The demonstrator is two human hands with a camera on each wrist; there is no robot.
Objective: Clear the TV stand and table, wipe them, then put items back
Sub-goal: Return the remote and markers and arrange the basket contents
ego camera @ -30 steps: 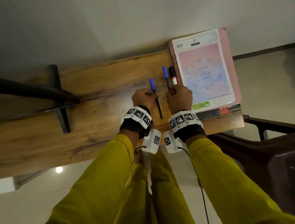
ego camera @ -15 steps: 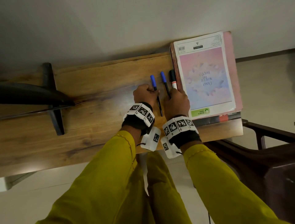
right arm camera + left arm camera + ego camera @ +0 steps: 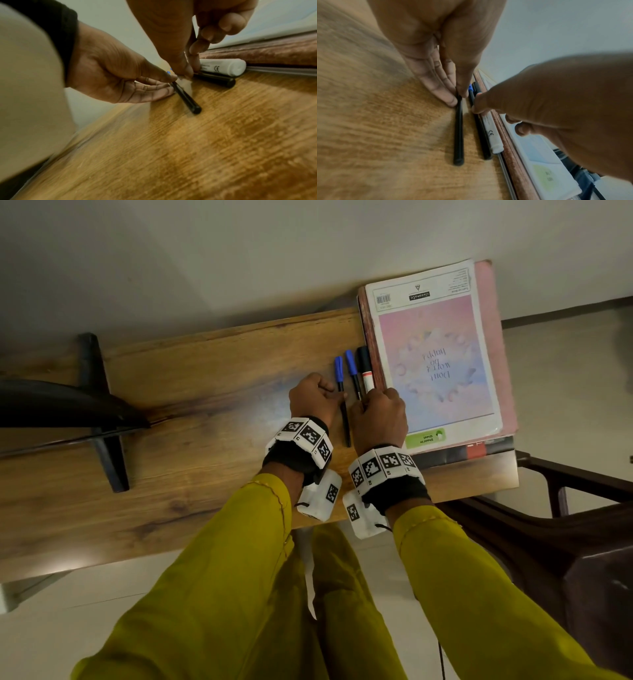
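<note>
Left blue-capped pen (image 3: 343, 405): flat on the wooden TV stand (image 3: 191, 419), towards its right end, pinched between thumb and fingers of the left hand (image 3: 313, 402). Second blue-capped pen (image 3: 353, 376): just right of it, parallel, touching the white marker (image 3: 365, 369). Right hand (image 3: 378, 419): thumb and forefinger closed on these two. Marker lies against the stacked books (image 3: 442, 364) at the stand's right end. Black TV foot (image 3: 99, 412): left part of the stand. Dark chair (image 3: 565, 529): beyond the right end.
</note>
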